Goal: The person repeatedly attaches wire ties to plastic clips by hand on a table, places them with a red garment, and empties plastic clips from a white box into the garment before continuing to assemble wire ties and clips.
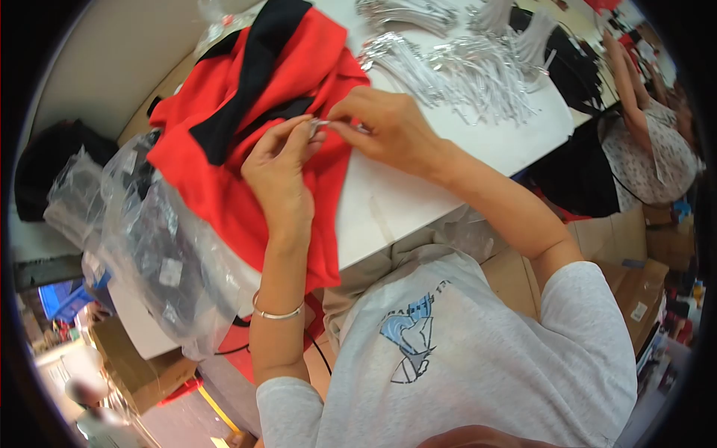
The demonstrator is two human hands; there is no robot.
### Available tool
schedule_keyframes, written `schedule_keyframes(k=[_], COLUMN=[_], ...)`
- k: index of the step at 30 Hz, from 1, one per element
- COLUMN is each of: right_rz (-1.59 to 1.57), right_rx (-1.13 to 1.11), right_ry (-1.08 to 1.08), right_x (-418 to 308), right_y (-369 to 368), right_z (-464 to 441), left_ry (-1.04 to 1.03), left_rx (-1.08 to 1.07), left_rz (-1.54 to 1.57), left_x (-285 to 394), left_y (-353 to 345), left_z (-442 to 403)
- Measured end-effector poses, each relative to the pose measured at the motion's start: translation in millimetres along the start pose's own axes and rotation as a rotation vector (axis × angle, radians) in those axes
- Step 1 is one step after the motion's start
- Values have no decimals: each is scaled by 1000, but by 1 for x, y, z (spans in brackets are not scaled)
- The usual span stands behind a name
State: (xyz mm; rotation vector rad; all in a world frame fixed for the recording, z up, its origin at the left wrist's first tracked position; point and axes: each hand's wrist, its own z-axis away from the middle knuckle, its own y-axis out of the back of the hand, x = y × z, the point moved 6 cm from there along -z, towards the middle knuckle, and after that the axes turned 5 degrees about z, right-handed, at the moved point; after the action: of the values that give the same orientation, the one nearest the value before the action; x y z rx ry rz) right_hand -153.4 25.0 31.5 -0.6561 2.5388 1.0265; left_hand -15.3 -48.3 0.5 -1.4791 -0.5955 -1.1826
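A red and black fabric garment lies bunched on the white table, with a black band across its top. Above it, my left hand is closed in a pinch on a small silvery-white piece, its exact kind too small to make out. The fingers of my right hand are pinched at the other side of that piece, close to the left fingertips. Bundles of white cords with shiny silver ends lie on the table beyond my right hand.
Clear plastic bags lie left of the garment, over the edge of the white table. A cardboard box stands lower left. Another person is at the right, near black material.
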Motion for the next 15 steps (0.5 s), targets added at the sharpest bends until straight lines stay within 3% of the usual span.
schedule_keyframes(k=[4,9,11,12,15], right_rz=[-56,-29,138,227,566], right_rx=[16,25,105,199,142], right_ry=[16,-78,-262,-239,-329], right_x=[-4,6,28,43,85], right_y=[-1,11,38,55,99], right_z=[-2,-5,-8,-6,6], left_ry=[-78,-67,-90,-116,-169], left_rx=[-31,-48,-39,-24,33], left_rz=[-253,-296,-336,-382,-488], left_x=[2,9,14,19,36], left_y=[2,-6,-7,-5,8], left_z=[2,6,4,3,7])
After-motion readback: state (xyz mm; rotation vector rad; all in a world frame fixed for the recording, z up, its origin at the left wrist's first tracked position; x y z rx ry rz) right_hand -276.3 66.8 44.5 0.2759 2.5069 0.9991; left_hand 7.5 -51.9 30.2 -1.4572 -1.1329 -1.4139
